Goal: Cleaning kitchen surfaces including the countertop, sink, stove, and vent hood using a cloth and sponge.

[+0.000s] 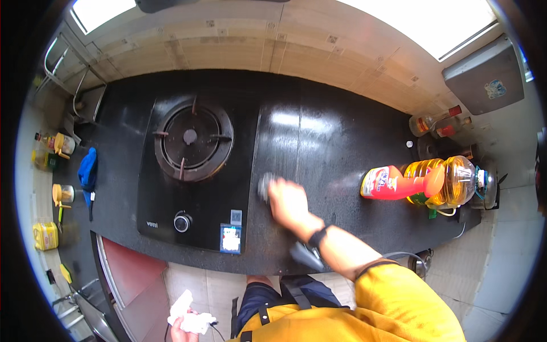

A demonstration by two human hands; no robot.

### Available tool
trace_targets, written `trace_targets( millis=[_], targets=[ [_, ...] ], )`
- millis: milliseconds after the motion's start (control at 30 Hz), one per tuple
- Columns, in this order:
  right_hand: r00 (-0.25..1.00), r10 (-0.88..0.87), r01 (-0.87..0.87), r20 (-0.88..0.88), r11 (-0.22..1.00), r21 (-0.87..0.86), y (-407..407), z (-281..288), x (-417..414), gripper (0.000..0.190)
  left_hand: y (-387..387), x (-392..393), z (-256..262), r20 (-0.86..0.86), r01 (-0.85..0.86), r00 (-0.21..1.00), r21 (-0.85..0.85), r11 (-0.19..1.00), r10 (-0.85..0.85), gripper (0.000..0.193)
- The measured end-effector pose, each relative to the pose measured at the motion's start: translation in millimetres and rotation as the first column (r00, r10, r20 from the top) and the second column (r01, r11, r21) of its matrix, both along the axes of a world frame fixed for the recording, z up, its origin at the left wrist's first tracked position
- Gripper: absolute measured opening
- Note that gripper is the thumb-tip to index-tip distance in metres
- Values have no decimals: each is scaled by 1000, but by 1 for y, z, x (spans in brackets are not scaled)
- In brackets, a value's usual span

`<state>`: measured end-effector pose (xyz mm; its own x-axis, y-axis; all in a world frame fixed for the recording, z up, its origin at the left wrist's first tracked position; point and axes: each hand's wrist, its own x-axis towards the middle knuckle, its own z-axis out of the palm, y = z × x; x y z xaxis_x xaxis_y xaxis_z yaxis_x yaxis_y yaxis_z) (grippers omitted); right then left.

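Note:
My right hand (289, 204) presses a grey scouring pad (266, 187), likely steel wool, against the black countertop (329, 158). The pad lies just right of the glass gas hob (198, 205), whose single burner (189, 137) is toward the back. Low in the view, over the floor in front of the counter, my left hand (184, 328) holds a crumpled white cloth or tissue (190, 315). Beneath my right wrist a dark grey object (306, 255) lies at the counter's front edge, partly hidden by the arm.
A red spray bottle (397, 183) and a large bottle of yellow oil (457, 179) stand at right. Behind them are glass bottles (427, 124). On the left lie a blue cloth (87, 169), seasoning jars (64, 145), a yellow jug (45, 236) and a sink (92, 314).

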<state>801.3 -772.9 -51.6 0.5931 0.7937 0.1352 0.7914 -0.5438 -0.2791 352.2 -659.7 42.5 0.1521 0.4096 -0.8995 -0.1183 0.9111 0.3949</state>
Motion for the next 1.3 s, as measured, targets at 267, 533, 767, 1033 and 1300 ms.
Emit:
trace_targets(
  millis=[267, 533, 767, 1033, 1300],
  targets=[
    [819, 451, -521, -354, 844, -132, -72, 8, -121, 16, 3, -42, -20, 106, -19, 994, 16, 1000, 17, 46],
    [997, 50, -58, -53, 987, -153, -12, -2, -62, 12, 15, -48, -30, 95, -39, 995, 77, 996, 32, 51],
    [997, -64, 59, -33, 992, -115, -18, 0, -42, 11, 16, -61, -38, 52, -13, 999, 41, 999, 11, 52],
    [908, 336, -376, -251, 918, -128, -39, 4, -144, 9, 16, -81, -43, 116, -14, 993, 22, 1000, 12, 51],
    [995, 68, -79, -77, 985, -152, 5, -1, -88, 15, 25, -93, -50, 123, 113, 985, 53, 992, -118, 45]
  ],
)
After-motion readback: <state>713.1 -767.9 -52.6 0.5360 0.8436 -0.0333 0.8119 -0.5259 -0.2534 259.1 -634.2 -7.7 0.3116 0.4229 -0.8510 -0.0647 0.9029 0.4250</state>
